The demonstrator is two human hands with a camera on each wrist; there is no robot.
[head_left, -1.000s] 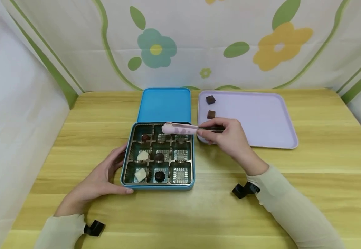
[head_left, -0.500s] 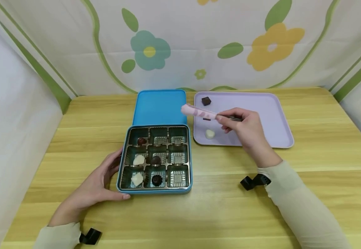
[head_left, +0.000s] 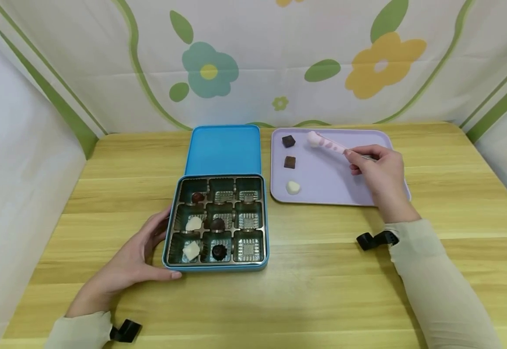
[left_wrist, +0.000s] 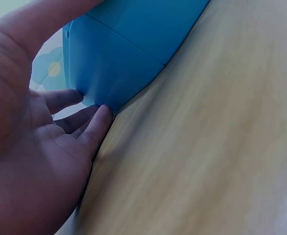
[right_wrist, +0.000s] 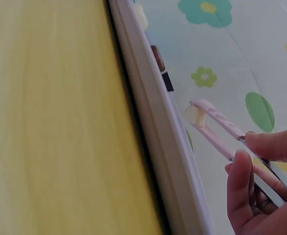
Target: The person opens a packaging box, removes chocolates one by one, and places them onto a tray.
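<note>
My right hand (head_left: 386, 172) pinches a pair of tongs (head_left: 334, 145) with pink sleeved tips, over the back of the lilac tray (head_left: 345, 194). Between the tips is a small cream-white chocolate (right_wrist: 197, 116), plainest in the right wrist view. On the tray's left side lie a dark chocolate (head_left: 288, 141), a brown square one (head_left: 290, 162) and a white one (head_left: 293, 187). My left hand (head_left: 126, 264) rests against the front-left corner of a blue tin (head_left: 218, 269), thumb along the front, fingertips (left_wrist: 101, 115) touching the side. Several chocolates sit in the tin's gold divided insert.
The blue lid (head_left: 223, 150) lies flat behind the tin, right at its back edge. Tin and tray stand side by side on the wooden table (head_left: 297, 291) with a narrow gap between. A flowered cloth (head_left: 253, 58) hangs behind the table.
My right hand has carried the tongs from above the tin to the right, over the tray; the brown and white chocolates there now show fully. My left hand keeps its place at the tin.
</note>
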